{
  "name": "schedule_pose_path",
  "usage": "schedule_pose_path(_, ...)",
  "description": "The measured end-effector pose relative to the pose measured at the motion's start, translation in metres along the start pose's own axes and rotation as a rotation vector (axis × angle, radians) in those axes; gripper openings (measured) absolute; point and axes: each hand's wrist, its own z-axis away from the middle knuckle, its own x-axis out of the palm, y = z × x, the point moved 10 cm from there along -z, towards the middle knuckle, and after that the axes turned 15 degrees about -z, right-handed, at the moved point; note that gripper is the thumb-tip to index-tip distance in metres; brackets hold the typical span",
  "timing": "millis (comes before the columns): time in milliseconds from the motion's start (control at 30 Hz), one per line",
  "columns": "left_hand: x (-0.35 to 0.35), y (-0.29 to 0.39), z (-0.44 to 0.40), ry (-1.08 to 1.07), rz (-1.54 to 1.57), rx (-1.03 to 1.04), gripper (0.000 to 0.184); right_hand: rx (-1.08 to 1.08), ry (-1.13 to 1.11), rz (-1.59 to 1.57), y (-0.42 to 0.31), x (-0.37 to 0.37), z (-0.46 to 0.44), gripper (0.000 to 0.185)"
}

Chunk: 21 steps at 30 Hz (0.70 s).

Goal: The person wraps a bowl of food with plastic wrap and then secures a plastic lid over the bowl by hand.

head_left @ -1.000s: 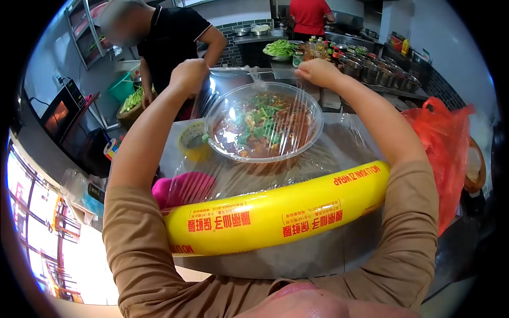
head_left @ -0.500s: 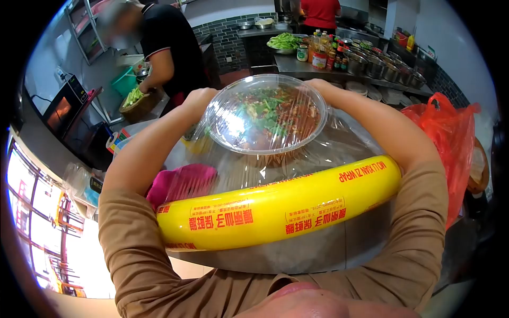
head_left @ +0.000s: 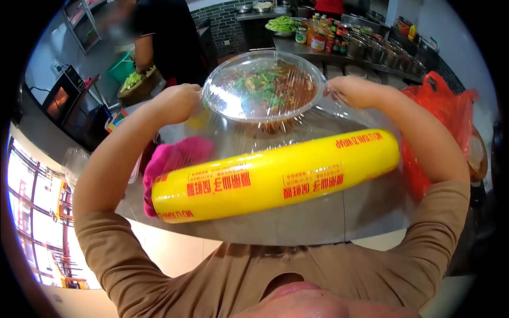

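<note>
Film roll (head_left: 275, 175) lies crosswise (right end farther).

my left hand (head_left: 180, 102): fingertips hidden | far-left person (head_left: 167, 40): head blurred | far red shirt (head_left: 330, 6): cut off | near roll (head_left: 268, 177): small print unreadable to me

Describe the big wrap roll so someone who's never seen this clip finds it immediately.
Find the grey table in the picture's middle. Across its near side, before the clear bowl, stretches the roll: a fat yellow cylinder with red lettering, unlike the plain pink cloth at its left end.
</note>
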Motion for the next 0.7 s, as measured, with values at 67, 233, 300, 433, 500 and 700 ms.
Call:
schedule_pose_path(67, -0.010, 0.005, 0.021, -0.040, 0.085, -0.070, 0.021, 0.156, -0.011, -0.115, 0.006, -0.005, 0.024, 0.024)
schedule_pose_path(233, -0.011, -0.007, 0.101, 0.026, 0.457, -0.360, 0.027, 0.438, 0.164, -0.536, -0.002, -0.007, 0.109, 0.033)
schedule_pose_path(300, -0.014, 0.006, 0.144, 0.015, 0.796, -0.535, 0.031, 0.371, 0.324, -0.643, -0.004, -0.002, 0.142, 0.038)
schedule_pose_path(433, -0.011, 0.045, 0.196, 0.238, 0.907, -0.516, 0.043, 0.374, 0.550, -0.945, -0.017, 0.032, 0.192, 0.045)
schedule_pose_path(500, -0.003, 0.059, 0.211, 0.367, 1.170, -0.619, 0.057, 0.343, 0.612, -1.040, -0.027, 0.048, 0.202, 0.045)
schedule_pose_path(700, -0.006, 0.080, 0.219, 0.366, 1.339, -0.692, 0.059, 0.347, 0.611, -1.169, -0.033, 0.050, 0.206, 0.042)
